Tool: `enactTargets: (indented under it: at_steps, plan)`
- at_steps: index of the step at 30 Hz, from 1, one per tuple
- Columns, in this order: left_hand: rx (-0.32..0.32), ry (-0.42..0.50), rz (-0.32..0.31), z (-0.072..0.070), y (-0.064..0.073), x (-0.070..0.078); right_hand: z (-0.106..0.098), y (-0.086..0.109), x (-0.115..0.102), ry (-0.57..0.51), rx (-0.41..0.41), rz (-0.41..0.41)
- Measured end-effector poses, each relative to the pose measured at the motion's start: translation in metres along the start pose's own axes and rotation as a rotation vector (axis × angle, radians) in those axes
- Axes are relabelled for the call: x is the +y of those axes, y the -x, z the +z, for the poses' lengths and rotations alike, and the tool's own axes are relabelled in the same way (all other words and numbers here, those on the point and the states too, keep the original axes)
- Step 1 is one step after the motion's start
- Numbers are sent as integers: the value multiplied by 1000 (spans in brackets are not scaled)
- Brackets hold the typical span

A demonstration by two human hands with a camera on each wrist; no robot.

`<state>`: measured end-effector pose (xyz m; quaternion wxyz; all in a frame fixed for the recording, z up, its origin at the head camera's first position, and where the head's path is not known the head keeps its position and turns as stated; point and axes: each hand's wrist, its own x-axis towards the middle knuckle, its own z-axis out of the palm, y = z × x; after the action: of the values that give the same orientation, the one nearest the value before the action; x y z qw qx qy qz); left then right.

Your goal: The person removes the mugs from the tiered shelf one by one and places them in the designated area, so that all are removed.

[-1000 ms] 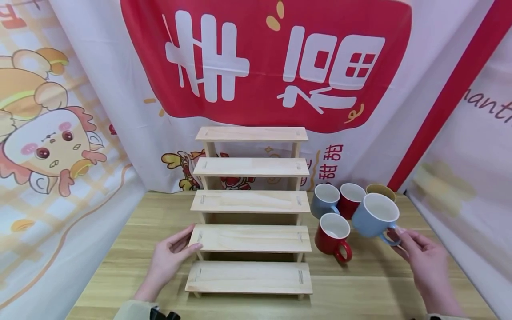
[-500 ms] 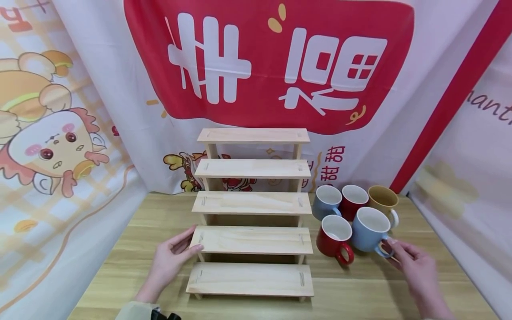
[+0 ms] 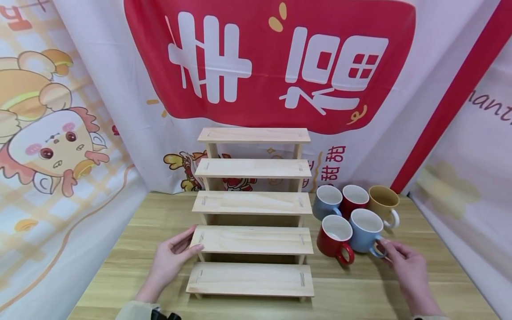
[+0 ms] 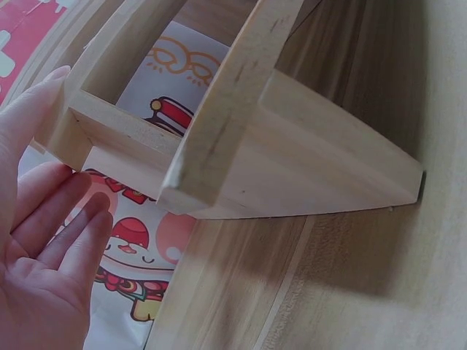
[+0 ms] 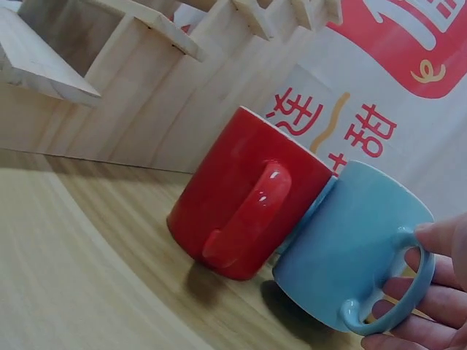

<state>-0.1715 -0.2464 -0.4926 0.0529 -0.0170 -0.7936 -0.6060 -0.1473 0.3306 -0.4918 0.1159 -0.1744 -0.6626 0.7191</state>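
Note:
A wooden stepped display shelf (image 3: pixel 252 202) stands on the table in the head view. At the left end of its second-lowest step, my left hand (image 3: pixel 172 255) holds the board between thumb and fingers; the other fingers extend loosely in the left wrist view (image 4: pixel 55 233). My right hand (image 3: pixel 406 266) pinches the handle of a light blue mug (image 3: pixel 365 235), upright beside a red mug (image 3: pixel 331 245). In the right wrist view the blue mug (image 5: pixel 343 248) sits close against the red mug (image 5: pixel 241 197), its base at or just over the tabletop.
Behind these two stand another light blue mug (image 3: pixel 325 208), another red mug (image 3: pixel 352 208) and a mustard-yellow mug (image 3: pixel 382 205) with a white handle. Printed cloth (image 3: pixel 268 66) hangs at the back and both sides of the wood-grain table (image 3: pixel 348 293).
My right hand has brought the light blue mug down and leftward, from above the mustard mug to beside the front red mug. My left hand stays at the shelf.

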Motion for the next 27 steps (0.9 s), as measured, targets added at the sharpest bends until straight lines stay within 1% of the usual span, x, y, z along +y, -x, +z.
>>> enactTargets:
  at_steps: [11, 15, 18, 20, 23, 24, 25, 27]
  plan:
    - [2, 2, -10, -1, 2, 2, 11, 10, 10, 40, 99, 86]
    - [4, -4, 1, -2, 1, 1, 14, 14, 14, 64, 134, 107]
    - [5, -3, 15, -1, 1, 0, 15, 16, 17, 51, 142, 106]
    - [8, -6, 17, -1, 1, 1, 15, 17, 20, 24, 137, 103]
    - [7, -10, 16, -2, 2, 2, 14, 18, 23, 18, 102, 80]
    - [6, -21, 17, -2, 2, 3, 12, 18, 22, 47, 85, 70]
    - [5, -36, 18, -3, 2, 3, 9, 18, 22, 110, 60, 48]
    - [-2, -65, 19, -4, 2, 5, 2, 16, 17, 277, 24, -22]
